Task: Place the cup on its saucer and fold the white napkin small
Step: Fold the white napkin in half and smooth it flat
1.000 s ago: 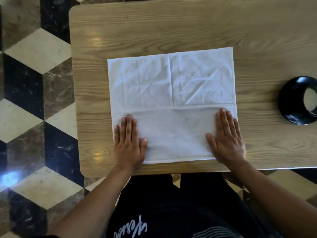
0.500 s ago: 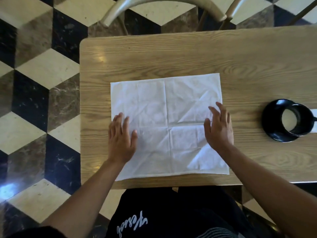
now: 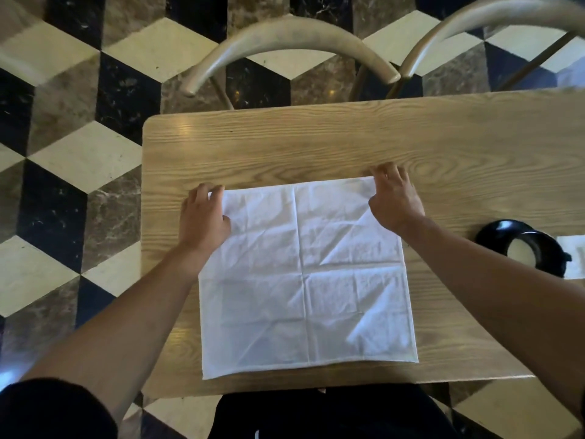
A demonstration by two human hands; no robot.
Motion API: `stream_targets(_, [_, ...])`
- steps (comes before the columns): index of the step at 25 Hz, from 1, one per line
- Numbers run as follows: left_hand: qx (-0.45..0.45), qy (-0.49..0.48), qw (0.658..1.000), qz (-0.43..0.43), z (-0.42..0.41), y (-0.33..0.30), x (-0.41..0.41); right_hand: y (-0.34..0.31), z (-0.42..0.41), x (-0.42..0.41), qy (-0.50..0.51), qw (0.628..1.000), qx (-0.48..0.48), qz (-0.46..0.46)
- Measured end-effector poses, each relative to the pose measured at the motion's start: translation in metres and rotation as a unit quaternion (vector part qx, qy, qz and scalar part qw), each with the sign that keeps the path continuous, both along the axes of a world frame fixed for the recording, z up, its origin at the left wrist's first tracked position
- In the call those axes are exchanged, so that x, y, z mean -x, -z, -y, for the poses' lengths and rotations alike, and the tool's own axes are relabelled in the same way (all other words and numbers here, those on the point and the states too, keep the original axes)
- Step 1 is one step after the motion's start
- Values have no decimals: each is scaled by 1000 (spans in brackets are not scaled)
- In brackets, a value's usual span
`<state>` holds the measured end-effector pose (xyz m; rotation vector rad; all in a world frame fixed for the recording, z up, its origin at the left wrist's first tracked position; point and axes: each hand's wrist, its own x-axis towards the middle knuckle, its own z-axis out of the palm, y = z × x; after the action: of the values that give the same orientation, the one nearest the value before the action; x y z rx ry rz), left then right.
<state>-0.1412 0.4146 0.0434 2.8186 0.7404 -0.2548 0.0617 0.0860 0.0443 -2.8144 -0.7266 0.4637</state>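
Observation:
A white napkin [image 3: 304, 280] lies spread flat and creased on the wooden table [image 3: 316, 147], near its front edge. My left hand [image 3: 202, 217] rests at the napkin's far left corner, fingertips pinching the cloth edge. My right hand [image 3: 394, 198] is at the far right corner, fingers curled over that edge. At the right, a black cup [image 3: 535, 251] with pale liquid stands on a black saucer [image 3: 493, 231], partly hidden by my right forearm.
Two curved wooden chair backs [image 3: 285, 39] stand beyond the table's far edge. A white paper [image 3: 573, 258] lies beside the cup at the right edge. A checkered marble floor surrounds the table, whose left edge is close to the napkin.
Both hands slid from the napkin's near half, across its middle, up to its far corners. The camera tilted forward, bringing the chairs into view.

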Motion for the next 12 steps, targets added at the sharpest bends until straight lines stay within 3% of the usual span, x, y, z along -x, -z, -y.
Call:
stream_targets(6, [-57,-5,996,-62,-14,-10,-11,-9,-2,-17,18,999,24,-41])
stream_targets(12, [56,-75,995,-26,-32,-24,-6,-24,6,-30,24,994,52,-89])
